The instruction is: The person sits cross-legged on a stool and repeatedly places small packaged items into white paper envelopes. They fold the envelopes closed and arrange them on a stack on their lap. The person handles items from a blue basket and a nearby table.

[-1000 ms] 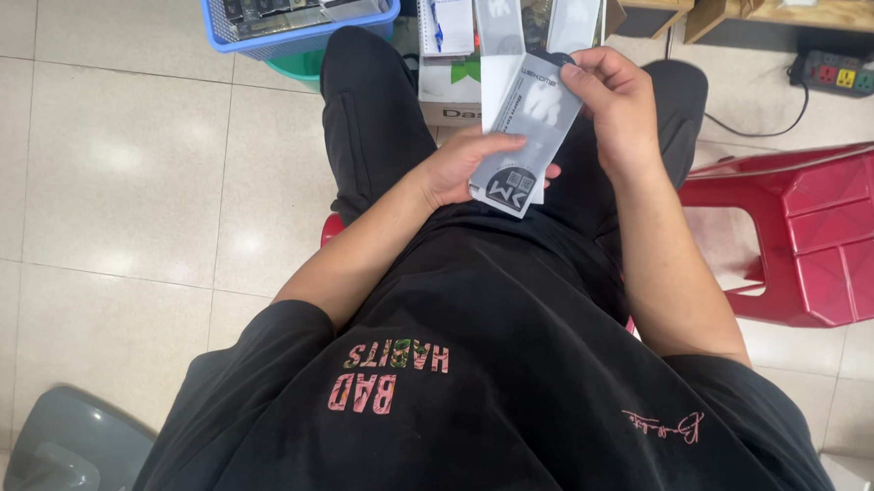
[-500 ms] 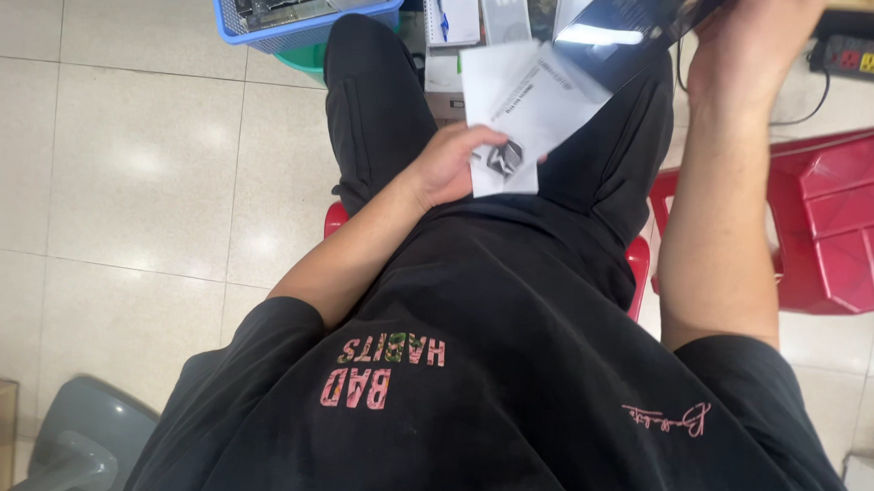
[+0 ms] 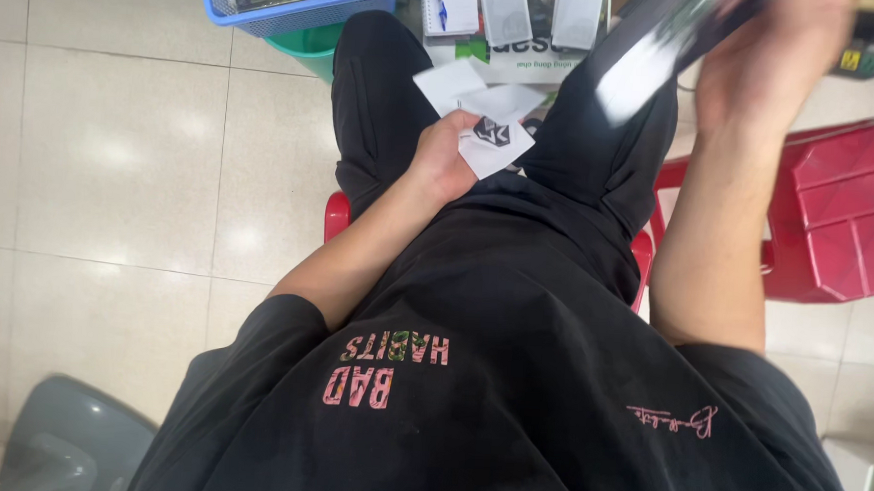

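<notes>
Blue basket [image 3: 300, 4] at top left, holding dark items, with a green tub [image 3: 313, 49] just beneath it. Flat packs [image 3: 511, 8] lie in a row on a cardboard box [image 3: 524, 58] at top centre. Red stool [image 3: 337, 215] under the seated person; a second red stool [image 3: 841, 209] lies at right. Grey bin [image 3: 65, 445] at bottom left. Pale tiled floor [image 3: 116, 163] throughout.

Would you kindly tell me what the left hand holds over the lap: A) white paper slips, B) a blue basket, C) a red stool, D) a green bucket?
A: the left hand grips white paper slips above the black trousers.
</notes>
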